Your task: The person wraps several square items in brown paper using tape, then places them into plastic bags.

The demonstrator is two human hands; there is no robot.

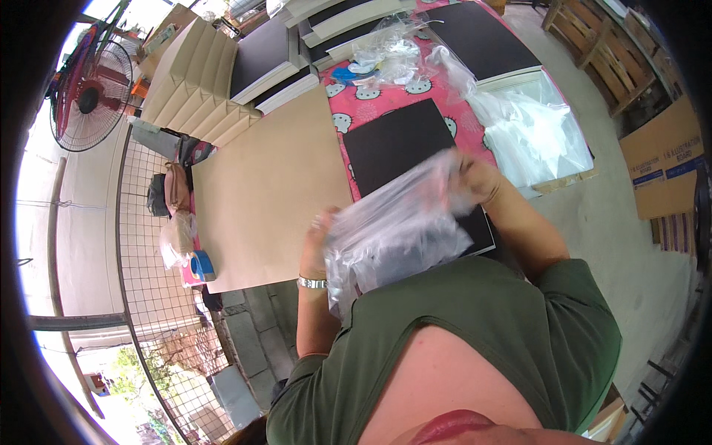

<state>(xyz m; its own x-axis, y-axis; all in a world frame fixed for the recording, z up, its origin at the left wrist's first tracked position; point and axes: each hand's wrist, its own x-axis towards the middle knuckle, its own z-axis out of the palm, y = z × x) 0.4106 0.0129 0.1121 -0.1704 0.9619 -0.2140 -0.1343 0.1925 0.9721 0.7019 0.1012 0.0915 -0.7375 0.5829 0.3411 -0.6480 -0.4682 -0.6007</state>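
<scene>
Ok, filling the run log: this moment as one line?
left hand: holds clear plastic bag | right hand: holds bag's far end | under: black board

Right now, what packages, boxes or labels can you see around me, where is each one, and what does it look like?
Clear plastic bag: held between left hand and right hand, crinkled, see-through.
Brown cardboard box: on the floor at right, flat side showing, blue print.
Pile of clear bags: on the table, right of the black board.
Blue tape roll: at the table's left edge.
</scene>
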